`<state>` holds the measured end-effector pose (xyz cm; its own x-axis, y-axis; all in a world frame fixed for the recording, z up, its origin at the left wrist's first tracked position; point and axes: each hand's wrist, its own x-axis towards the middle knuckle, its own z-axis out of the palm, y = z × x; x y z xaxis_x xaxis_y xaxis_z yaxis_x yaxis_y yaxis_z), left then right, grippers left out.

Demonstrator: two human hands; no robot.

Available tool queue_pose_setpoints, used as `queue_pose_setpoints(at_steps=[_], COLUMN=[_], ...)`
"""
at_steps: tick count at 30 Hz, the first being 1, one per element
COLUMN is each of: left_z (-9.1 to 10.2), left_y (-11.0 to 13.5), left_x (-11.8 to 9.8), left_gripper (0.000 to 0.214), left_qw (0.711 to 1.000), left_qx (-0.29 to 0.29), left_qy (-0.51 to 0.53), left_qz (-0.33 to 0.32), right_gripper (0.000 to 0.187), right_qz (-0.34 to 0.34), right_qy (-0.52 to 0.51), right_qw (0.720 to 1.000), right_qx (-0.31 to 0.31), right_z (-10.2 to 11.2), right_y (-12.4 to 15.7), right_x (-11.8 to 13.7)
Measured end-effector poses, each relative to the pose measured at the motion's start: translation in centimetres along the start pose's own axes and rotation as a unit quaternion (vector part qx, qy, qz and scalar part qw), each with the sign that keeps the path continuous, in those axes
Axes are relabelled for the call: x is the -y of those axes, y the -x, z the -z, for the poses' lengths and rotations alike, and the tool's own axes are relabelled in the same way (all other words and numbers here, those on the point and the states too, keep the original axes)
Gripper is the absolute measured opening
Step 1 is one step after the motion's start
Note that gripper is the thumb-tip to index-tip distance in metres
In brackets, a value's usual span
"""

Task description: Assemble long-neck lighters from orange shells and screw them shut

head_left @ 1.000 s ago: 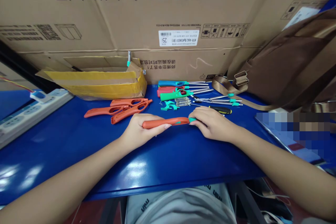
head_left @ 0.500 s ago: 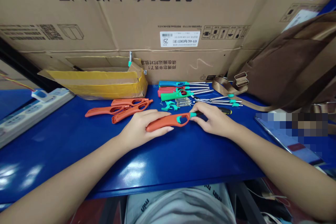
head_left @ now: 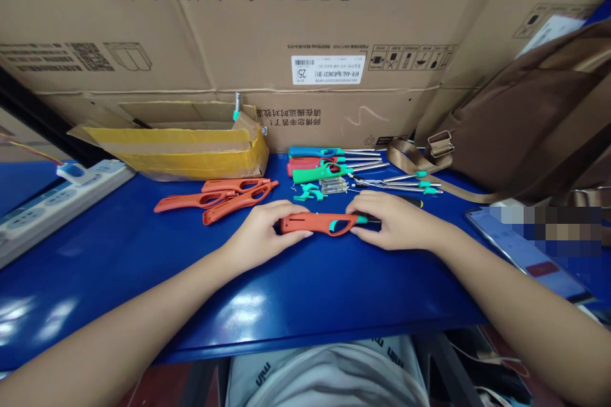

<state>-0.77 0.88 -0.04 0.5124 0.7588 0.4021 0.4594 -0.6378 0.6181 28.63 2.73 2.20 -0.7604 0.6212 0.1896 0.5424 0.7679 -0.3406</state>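
Note:
An orange long-necked lighter (head_left: 315, 223) lies level between my two hands, just above the blue table. My left hand (head_left: 262, 226) is closed on the rear end of its handle, thumb below and fingers above. My right hand (head_left: 389, 219) pinches the front end by the trigger loop, where a teal collar and a dark neck show; the rest of the neck is hidden by the hand. Behind my left hand lie several orange handle shells (head_left: 238, 202). Small teal trigger parts (head_left: 309, 193) and clear fuel tanks (head_left: 333, 186) sit just beyond the lighter.
Further back lie blue, red and green lighters (head_left: 322, 173) and metal neck tubes (head_left: 405, 184). A yellow-taped carton (head_left: 176, 152) stands at back left, beside a power strip (head_left: 67, 203). On the right are a brown bag (head_left: 525, 114) and a phone (head_left: 525, 254). Large cardboard (head_left: 238, 32) walls the back.
The lighter has moved to the right and turned more level. My right hand now grips it around the front of the trigger loop; my left hand has slid toward the handle's rear end.

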Motion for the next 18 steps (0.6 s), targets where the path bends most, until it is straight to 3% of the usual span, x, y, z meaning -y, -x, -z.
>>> queue_pose_setpoints(at_steps=[4, 11, 18], left_z=[-0.5, -0.8, -0.6], left_y=[0.2, 0.7, 0.6], left_x=[-0.5, -1.7, -2.2], left_gripper=[0.023, 0.021, 0.017], left_qw=[0.999, 0.998, 0.998], left_qx=[-0.003, 0.062, 0.046], left_qy=[0.034, 0.027, 0.031], left_qz=[0.008, -0.009, 0.024], right_gripper=[0.015, 0.020, 0.021], right_qz=[0.004, -0.033, -0.045], right_qy=[-0.055, 0.006, -0.004], right_qw=[0.998, 0.998, 0.998], right_qx=[0.039, 0.053, 0.053], right_z=[-0.6, -0.9, -0.7], right_y=[-0.3, -0.6, -0.6], right_x=[0.9, 1.2, 1.5])
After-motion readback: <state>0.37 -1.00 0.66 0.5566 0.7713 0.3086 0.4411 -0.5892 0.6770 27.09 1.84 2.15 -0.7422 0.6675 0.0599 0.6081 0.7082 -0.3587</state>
